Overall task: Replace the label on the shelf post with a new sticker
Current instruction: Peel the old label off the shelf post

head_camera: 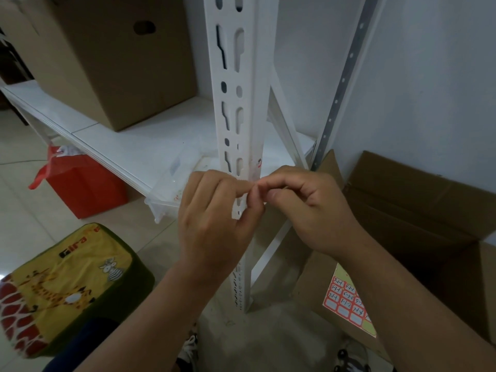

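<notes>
While both hands meet in front of the white shelf post (243,108), we see the left hand (214,218) with its fingers curled, the thumb and forefinger pressed together against the post's edge, and the right hand (303,205) also curled, its fingertips (264,185) touching those of the left. Between the two sets of fingertips something very small is pinched — we cannot tell for sure what it is, because the fingers hide it. Just above the fingertips, on the post, remains a torn label (256,165) with pale and red traces. Below the right wrist, well apart from the fingers, the sticker sheet (346,299) lies on the flap of an open cardboard box (418,210); its stickers have red borders and handwritten numbers. To the left of the left fingers a clear plastic tray (171,194) sits at the edge of the white shelf (128,146), and further behind it stands a closed cardboard box (112,57). Under the shelf, far left of the fingers, is a red bag (83,189), and near the left forearm — lower down — a yellow cushion (61,288) with giraffe pictures.
</notes>
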A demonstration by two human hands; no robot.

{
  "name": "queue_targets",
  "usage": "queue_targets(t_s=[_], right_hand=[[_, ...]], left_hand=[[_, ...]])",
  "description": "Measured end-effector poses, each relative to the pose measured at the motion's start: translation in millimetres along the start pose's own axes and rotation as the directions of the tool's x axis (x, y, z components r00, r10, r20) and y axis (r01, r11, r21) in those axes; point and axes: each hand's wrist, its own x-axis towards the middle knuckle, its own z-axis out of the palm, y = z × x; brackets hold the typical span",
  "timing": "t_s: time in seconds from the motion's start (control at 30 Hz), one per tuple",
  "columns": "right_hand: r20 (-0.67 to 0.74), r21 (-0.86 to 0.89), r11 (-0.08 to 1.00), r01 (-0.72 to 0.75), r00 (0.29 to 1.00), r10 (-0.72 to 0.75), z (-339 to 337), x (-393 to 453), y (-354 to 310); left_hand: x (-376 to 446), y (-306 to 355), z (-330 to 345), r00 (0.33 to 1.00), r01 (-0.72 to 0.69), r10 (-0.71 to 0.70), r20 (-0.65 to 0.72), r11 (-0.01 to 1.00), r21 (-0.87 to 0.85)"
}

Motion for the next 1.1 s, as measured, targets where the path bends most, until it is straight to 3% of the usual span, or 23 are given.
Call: queue_targets(t_s=[0.2, 0.33, 0.43, 0.6, 0.67, 0.77, 0.93, 1.1], right_hand=[[-0.28, -0.078, 0.997, -0.028, 0.96, 0.006, 10, 4, 8], [-0.341, -0.145, 0.989, 0.017, 0.938, -0.066, 17, 5, 12], [-0.361, -0.271, 0.958, 0.091, 0.913, -0.189, 22, 6, 17], [-0.384, -0.362, 0.917, 0.169, 0.869, -0.312, 26, 5, 20], [-0.389, -0.369, 0.912, 0.181, 0.861, -0.328, 26, 5, 21], [-0.397, -0.368, 0.907, 0.204, 0.848, -0.352, 27, 3, 20], [-0.377, -0.406, 0.885, 0.23, 0.84, -0.391, 28, 1, 22], [-0.32, -0.486, 0.839, 0.243, 0.844, -0.43, 26, 0, 25]], left_hand=[[5, -15, 0, 0.963, 0.27, -0.269, 0.016, 0.96, -0.081], [7, -45, 7, 0.897, 0.406, -0.416, 0.15, 0.909, 0.092], [2, -68, 17, 0.806, 0.477, -0.528, 0.267, 0.847, 0.233], [0, -72, 23, 0.59, 0.577, -0.679, 0.437, 0.734, 0.36], [-1, -72, 25, 0.591, 0.532, -0.658, 0.466, 0.753, 0.387], [-2, -73, 26, 0.649, 0.48, -0.599, 0.469, 0.8, 0.359], [6, -53, 27, 0.605, 0.687, -0.671, 0.429, 0.712, 0.145], [6, -21, 12, 0.726, 0.657, -0.61, 0.317, 0.752, -0.057]])
